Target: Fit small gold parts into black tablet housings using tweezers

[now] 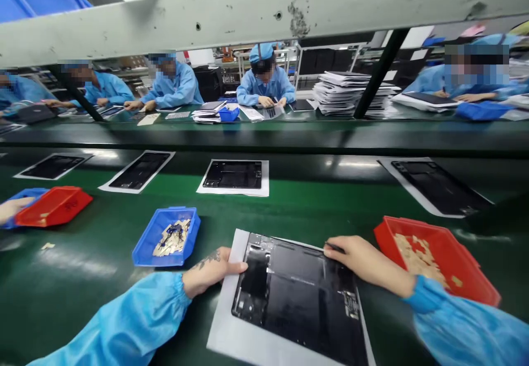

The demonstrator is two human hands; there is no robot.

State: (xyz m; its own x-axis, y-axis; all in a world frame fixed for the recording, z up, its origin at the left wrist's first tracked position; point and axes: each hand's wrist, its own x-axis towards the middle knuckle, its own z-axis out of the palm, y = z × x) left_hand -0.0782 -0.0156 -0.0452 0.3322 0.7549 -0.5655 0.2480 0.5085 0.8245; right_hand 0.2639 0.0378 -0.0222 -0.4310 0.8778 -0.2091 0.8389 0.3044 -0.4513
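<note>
I've got the L hand [210,272] gripping the white sheet [231,322] at its L edge, thumb on top w/ its tip at the rim of the black panel [295,300]; fingers below are mostly hidden. The panel lies face up on the sheet, low & central in my view, over the green counter [49,300]. My R hand [359,256] pinches a thin dark piece [335,248] at the panel's far edge; can't tell if it's touching.

I'd judge the panel light, thin & fairly stiff, prob. fragile, w/ exposed parts on its face. It may slide on the sheet, so best hold = opp. edges, sheet & panel together, no pressure mid-face. The sheet looks thin & bendy.

Blue bin [142,253] w/ small bits sits beyond the L hand; red bin [475,272] w/ pale bits is by my R forearm. 4 more panels [233,175] lie farther back.
</note>
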